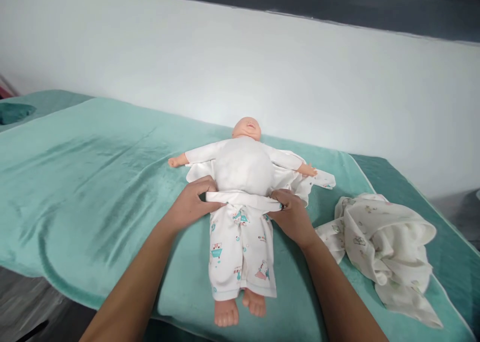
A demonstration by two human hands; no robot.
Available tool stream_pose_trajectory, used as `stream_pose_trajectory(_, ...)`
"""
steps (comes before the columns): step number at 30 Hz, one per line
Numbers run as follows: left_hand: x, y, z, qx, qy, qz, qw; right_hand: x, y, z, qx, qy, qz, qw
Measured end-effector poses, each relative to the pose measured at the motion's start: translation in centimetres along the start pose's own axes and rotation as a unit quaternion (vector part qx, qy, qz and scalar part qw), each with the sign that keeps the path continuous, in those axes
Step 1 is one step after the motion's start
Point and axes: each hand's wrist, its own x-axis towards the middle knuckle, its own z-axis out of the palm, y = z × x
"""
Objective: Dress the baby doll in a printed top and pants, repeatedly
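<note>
A baby doll (pixel 245 164) lies on its back with its head away from me and its bare feet towards me. Its torso is white, and its arms stretch out to both sides. White printed trousers (pixel 242 247) cover its legs. My left hand (pixel 197 199) grips the waistband at the left side, thumb in front. At the right side my right hand (pixel 290 212) pinches the same waistband. The band sits around the doll's lower belly. A white printed garment (pixel 324 178) lies spread under the doll's back and arm.
Crumpled white printed clothing (pixel 386 247) lies on the right. A light green blanket (pixel 86 182) covers the bed, with darker green cloth (pixel 382 174) at the right. Behind the bed stands a white wall (pixel 187 57). Grey floor (pixel 30 307) shows at the lower left.
</note>
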Motion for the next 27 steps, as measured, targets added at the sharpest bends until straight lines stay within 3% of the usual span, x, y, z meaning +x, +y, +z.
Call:
stream_pose_trajectory(4,1.3,-1.0,1.4,0.030,0.141,0.106,0.984,0.3,-0.4,1.4,-0.027,0.108,0.000,0.994)
stream_pose_trajectory(7,2.0,-1.3,2.2,0.060,0.191,0.099,0.975,0.8,-0.4,2.3,-0.020,0.143,0.034,0.989)
stream_pose_trajectory(10,1.6,-1.2,2.5,0.051,0.159,0.009,0.986,1.0,0.1,2.4,0.055,0.105,0.073,0.990)
stream_pose_trajectory(13,0.3,-0.7,2.3,0.014,0.092,-0.069,0.993,0.6,0.7,1.4,0.121,0.020,0.105,0.987)
stream_pose_trajectory(17,-1.8,-0.1,1.9,0.004,-0.006,-0.060,0.998,-0.5,0.5,-0.6,0.139,-0.139,0.114,0.974)
stream_pose_trajectory(19,-2.5,0.1,2.1,0.016,-0.014,-0.035,0.999,-1.1,0.0,-1.0,0.138,-0.168,0.098,0.971)
stream_pose_trajectory(22,-3.0,-0.1,2.7,0.043,0.025,0.010,0.999,-1.8,-0.4,-0.5,0.099,-0.131,0.077,0.983)
stream_pose_trajectory(27,-3.7,-0.2,3.9,0.111,0.114,0.055,0.986,-2.5,-0.3,1.4,0.032,0.025,0.086,0.995)
